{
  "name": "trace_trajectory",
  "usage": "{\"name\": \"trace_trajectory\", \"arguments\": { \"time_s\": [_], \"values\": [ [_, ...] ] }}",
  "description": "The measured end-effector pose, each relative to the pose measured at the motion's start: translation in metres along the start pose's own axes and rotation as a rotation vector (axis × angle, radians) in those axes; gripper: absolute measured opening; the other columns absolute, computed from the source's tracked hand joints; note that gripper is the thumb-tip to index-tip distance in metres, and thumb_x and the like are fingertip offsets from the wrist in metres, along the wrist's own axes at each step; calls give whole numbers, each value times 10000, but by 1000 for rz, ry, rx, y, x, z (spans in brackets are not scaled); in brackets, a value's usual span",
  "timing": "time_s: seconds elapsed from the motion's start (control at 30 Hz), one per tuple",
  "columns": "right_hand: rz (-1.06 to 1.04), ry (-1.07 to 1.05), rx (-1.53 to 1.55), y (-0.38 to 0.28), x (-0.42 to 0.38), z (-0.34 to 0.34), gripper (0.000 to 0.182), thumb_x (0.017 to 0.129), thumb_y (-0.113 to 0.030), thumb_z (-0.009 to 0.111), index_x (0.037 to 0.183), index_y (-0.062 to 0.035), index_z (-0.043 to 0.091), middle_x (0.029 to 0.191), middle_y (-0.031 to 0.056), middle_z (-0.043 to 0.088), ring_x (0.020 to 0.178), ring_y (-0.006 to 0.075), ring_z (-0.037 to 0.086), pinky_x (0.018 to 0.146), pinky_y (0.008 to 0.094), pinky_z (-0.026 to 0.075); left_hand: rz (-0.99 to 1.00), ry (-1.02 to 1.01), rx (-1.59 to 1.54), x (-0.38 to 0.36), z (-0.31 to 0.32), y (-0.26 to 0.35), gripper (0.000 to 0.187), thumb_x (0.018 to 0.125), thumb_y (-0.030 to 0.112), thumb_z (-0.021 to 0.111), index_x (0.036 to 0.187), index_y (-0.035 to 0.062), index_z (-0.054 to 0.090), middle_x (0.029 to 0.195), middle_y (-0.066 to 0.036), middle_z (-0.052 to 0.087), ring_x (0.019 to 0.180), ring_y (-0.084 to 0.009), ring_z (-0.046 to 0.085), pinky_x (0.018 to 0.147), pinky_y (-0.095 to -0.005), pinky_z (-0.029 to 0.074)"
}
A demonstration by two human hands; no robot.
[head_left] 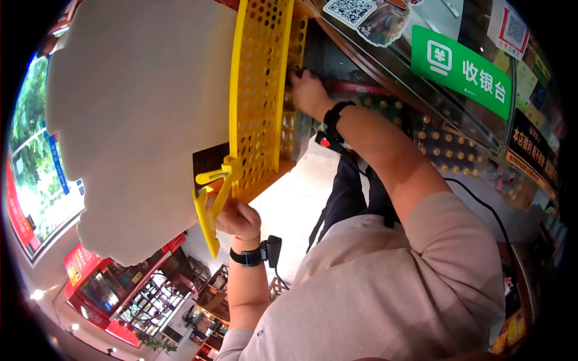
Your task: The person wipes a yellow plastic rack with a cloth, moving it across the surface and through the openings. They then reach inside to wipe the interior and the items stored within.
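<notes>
A yellow perforated plastic rack [259, 84] stands upright in front of me, with a yellow bracket and flap [208, 222] at its near lower corner. My left hand [239, 220] is closed at that corner, its fingers curled against the rack and partly hidden behind the bracket. Farther up, my right hand [310, 93] reaches to the rack's right side. Its fingers are bent together around something small and dark that I cannot make out. Both wrists wear black straps with small devices.
A large pale panel [144, 108] fills the left. To the right is a glass counter with a green sign [462, 71]; several capped bottles [448, 147] stand below it. A black cable [481, 201] runs beside my right arm. Wooden chairs [214, 295] are at lower left.
</notes>
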State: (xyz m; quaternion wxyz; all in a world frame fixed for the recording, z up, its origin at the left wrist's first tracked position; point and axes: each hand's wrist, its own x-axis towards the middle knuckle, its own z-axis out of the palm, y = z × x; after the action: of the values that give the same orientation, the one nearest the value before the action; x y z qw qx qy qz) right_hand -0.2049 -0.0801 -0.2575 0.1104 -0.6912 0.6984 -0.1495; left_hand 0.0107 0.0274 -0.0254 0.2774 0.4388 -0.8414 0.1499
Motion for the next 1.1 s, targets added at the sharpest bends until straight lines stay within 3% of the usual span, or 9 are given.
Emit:
{"name": "trace_trajectory", "arguments": {
  "time_s": [0.13, 0.33, 0.43, 0.53, 0.63, 0.7, 0.77, 0.93, 1.1],
  "values": [
    [-338, -78, 38, -1, -35, 7, 319, 801, -151, 576, 1085, -41, 671, 1174, 93, 586, 917, 361, 599, 733, 426, 556, -4, 13, -12, -1, 3, -3, 306, 816, -63, 481, 1083, -1, 615, 1001, -111, 611, 907, -290, 497, 848, -372, 353],
    [308, -209, 887, 35, -43, 4, 218, 900, -237, 536, 1020, -119, 674, 1168, 118, 625, 906, 311, 635, 783, 414, 521, -21, -16, 22, -11, -6, -4, 336, 863, -18, 530, 1198, -22, 509, 1103, -152, 418, 991, -294, 477, 890, -387, 396],
    [575, -295, 1558, 52, -67, -27, 285, 982, -322, 508, 1085, -78, 612, 1033, 77, 669, 942, 241, 640, 836, 378, 509, 143, 271, -95, -6, -10, 13, 285, 800, -55, 575, 1074, -4, 514, 1055, -194, 587, 837, -350, 560, 747, -407, 444],
    [735, -533, 2158, 50, -98, -82, 263, 1013, -301, 478, 1157, -98, 561, 1053, 39, 661, 992, 205, 633, 896, 378, 496, 52, -137, -515, -19, -13, 39, 180, 663, -113, 549, 785, 18, 572, 872, -152, 610, 738, -341, 573, 733, -408, 461],
    [670, -671, 2288, 39, -118, -101, 260, 1018, -282, 465, 1181, -100, 554, 1126, 44, 639, 1050, 198, 614, 929, 368, 479, -285, -421, -761, -43, 38, 72, 472, 795, 48, 687, 1223, -22, 501, 1162, -198, 559, 1004, -350, 573, 818, -412, 489],
    [650, -669, 2266, 33, -128, -101, 274, 1019, -297, 460, 1188, -103, 553, 1162, 46, 629, 1084, 200, 599, 944, 368, 471, -671, -596, -904, -70, 86, 86, 754, 811, 181, 764, 1411, 6, 342, 1322, -150, 482, 1031, -238, 586, 758, -349, 557],
    [683, -572, 2224, 25, -135, -99, 284, 1023, -309, 445, 1194, -108, 552, 1181, 48, 623, 1100, 201, 590, 955, 367, 465, -1191, -742, -1282, -56, 103, 100, 671, 844, 183, 739, 1389, -4, 396, 1285, -124, 523, 973, -203, 606, 738, -344, 568],
    [594, -432, 1352, 42, -158, -111, 307, 927, -315, 614, 1098, -61, 596, 962, 15, 622, 875, 99, 593, 634, 260, 478, -1135, -801, -1281, -84, 139, 96, 326, 957, 172, 591, 1247, 22, 577, 1132, -56, 621, 962, -141, 604, 834, -269, 507],
    [409, -494, 1143, 67, -182, -100, 391, 858, -348, 685, 1112, -58, 622, 968, 80, 662, 867, 216, 628, 683, 328, 505, -1429, -862, -1666, -65, 116, 101, 386, 999, 269, 492, 1306, 35, 512, 1220, -121, 612, 1034, -233, 633, 897, -360, 526]
  ]
}}
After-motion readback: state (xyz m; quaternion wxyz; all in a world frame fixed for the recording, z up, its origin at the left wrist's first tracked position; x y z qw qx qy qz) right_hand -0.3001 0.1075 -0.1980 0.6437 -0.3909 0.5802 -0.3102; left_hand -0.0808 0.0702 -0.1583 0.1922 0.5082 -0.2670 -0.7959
